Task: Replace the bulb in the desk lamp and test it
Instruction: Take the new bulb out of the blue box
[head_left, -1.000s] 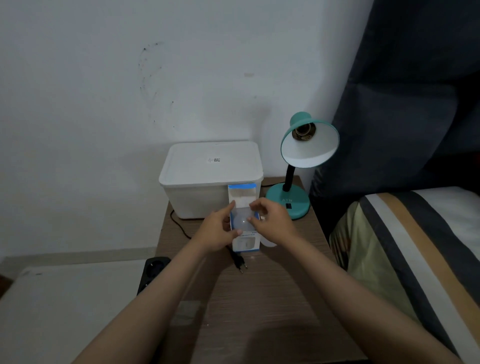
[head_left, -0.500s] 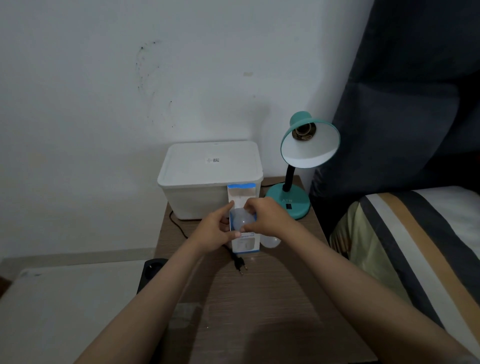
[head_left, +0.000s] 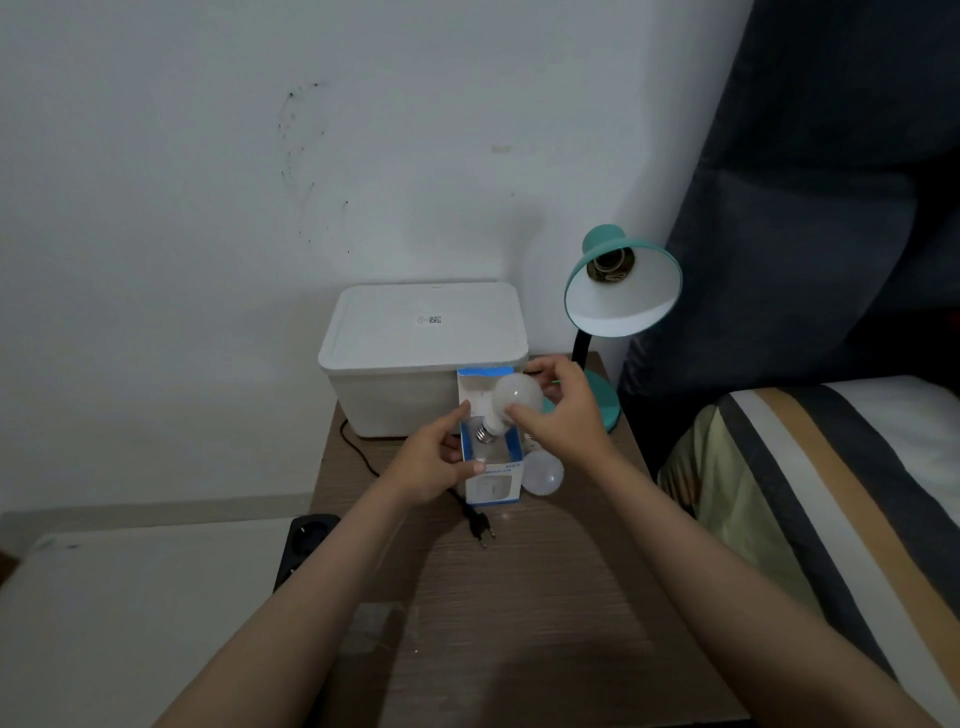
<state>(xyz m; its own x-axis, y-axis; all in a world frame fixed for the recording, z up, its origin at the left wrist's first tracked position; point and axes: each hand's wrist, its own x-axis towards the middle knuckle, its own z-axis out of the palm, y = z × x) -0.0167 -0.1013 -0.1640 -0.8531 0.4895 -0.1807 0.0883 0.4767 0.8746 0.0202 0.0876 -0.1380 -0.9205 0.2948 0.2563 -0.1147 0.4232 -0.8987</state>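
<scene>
Here the right hand (head_left: 563, 415) grips the new bulb (head_left: 514, 397) by its globe, just above the box (head_left: 491, 467) held by the left hand (head_left: 434, 462). It looks light and fragile; hold the globe gently.

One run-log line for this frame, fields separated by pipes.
right hand: lifting frosted white bulb from blue-and-white carton | left hand: steadying carton | teal desk lamp: socket empty | black plug: unplugged

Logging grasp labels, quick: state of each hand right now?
Left hand: closed around the bulb box, steadying it.
Right hand: closed on the new bulb, lifted out of the box.
</scene>
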